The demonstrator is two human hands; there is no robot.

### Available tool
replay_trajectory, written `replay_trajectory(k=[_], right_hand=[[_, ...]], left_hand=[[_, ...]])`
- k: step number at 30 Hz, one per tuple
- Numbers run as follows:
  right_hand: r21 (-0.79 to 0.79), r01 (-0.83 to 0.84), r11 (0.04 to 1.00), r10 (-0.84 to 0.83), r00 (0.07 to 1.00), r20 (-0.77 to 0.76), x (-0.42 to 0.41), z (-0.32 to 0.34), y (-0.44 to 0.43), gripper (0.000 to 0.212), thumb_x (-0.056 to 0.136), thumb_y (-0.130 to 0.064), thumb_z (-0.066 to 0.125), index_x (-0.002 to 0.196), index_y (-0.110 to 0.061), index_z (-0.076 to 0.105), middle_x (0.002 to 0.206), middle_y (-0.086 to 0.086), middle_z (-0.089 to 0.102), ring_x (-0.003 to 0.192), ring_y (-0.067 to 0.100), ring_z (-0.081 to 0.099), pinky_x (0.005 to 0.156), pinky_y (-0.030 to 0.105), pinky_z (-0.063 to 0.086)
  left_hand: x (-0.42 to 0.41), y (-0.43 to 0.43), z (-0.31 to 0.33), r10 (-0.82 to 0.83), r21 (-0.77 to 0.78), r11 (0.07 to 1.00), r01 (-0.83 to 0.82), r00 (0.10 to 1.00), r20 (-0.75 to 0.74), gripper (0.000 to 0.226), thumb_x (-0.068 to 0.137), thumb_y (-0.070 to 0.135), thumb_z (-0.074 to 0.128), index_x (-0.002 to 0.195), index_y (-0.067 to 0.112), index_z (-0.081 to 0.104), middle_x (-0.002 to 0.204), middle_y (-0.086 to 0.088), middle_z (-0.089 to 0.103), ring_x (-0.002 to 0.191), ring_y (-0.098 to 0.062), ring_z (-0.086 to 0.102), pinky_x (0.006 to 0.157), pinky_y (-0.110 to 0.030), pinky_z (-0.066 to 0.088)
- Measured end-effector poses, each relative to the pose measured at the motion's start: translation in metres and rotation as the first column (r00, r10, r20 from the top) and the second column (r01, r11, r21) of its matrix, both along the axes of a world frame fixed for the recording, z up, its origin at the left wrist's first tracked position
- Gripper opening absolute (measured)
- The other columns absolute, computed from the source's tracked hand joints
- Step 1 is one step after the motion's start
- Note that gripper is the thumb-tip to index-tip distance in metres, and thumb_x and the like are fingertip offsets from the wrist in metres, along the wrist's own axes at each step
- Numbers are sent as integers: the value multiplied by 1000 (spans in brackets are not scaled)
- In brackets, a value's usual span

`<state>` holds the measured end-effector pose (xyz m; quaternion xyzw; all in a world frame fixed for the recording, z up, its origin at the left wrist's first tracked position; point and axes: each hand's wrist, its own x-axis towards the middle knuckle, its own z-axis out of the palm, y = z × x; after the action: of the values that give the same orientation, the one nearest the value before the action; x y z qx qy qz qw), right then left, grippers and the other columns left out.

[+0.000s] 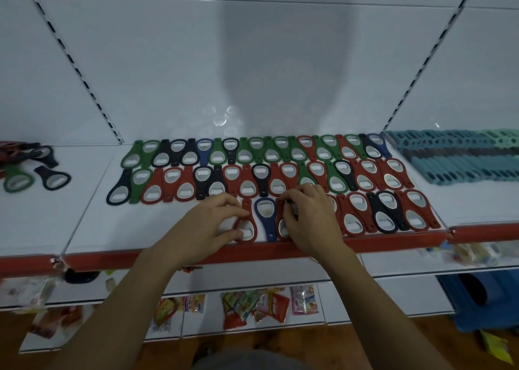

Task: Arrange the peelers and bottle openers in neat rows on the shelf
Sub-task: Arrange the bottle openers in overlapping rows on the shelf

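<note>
In the head view, the shelf (118, 223) carries two full rows of bottle openers (269, 162) far behind its red front edge (379, 242), and a third row is growing just behind this edge. This third row is complete only along the right part of the edge. Both hands work at the middle of the edge, close together but not touching. The left hand (213, 225) pinches a red opener (247, 225) between thumb and fingers. The right hand (310, 219) has its fingers curled on a second red opener (280, 223). A blue opener (266, 215) lies free between them. All three lie with the long axis across the edge, red ones with the round head toward it and the blue one with its handle toward it. I judge that the row must continue along the edge to the left, so the left hand is nearer to the free place. A few loose openers (42, 173) wait behind the far left end of the edge, and the peelers (460, 159) lie behind its far right end.
</note>
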<state>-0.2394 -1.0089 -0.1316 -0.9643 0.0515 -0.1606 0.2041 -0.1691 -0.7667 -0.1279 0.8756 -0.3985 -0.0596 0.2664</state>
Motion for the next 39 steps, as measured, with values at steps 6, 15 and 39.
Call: replay_trajectory(k=[6, 15, 39], right_hand=[[-11, -3, 1000, 3, 1000, -4, -1, 1, 1, 18, 96, -19, 58, 108, -20, 71, 106, -1, 62, 104, 23, 49, 85, 48, 45], [-20, -3, 1000, 3, 1000, -17, -2, 1, 1, 19, 96, -21, 55, 108, -22, 71, 107, -2, 61, 105, 22, 48, 85, 46, 44], [-277, -442, 853, 409, 896, -172, 131, 55, 153, 49, 101, -47, 41, 146, -27, 42, 148, -1, 41, 140, 24, 31, 115, 55, 25]], left_hand=[[0, -7, -3, 46, 5, 999, -46, 999, 17, 47, 88, 48, 75, 130, 30, 67, 118, 21, 52, 109, 3, 47, 90, -9, 36], [-2, -11, -4, 42, -16, 999, -41, 998, 47, 45, 86, 50, 77, 125, 29, 69, 117, 20, 55, 107, 1, 48, 93, -22, 42], [65, 226, 28, 445, 327, 796, -510, 858, 255, 60, 102, 43, 51, 157, 30, 30, 163, 5, 22, 149, -20, 19, 112, -47, 24]])
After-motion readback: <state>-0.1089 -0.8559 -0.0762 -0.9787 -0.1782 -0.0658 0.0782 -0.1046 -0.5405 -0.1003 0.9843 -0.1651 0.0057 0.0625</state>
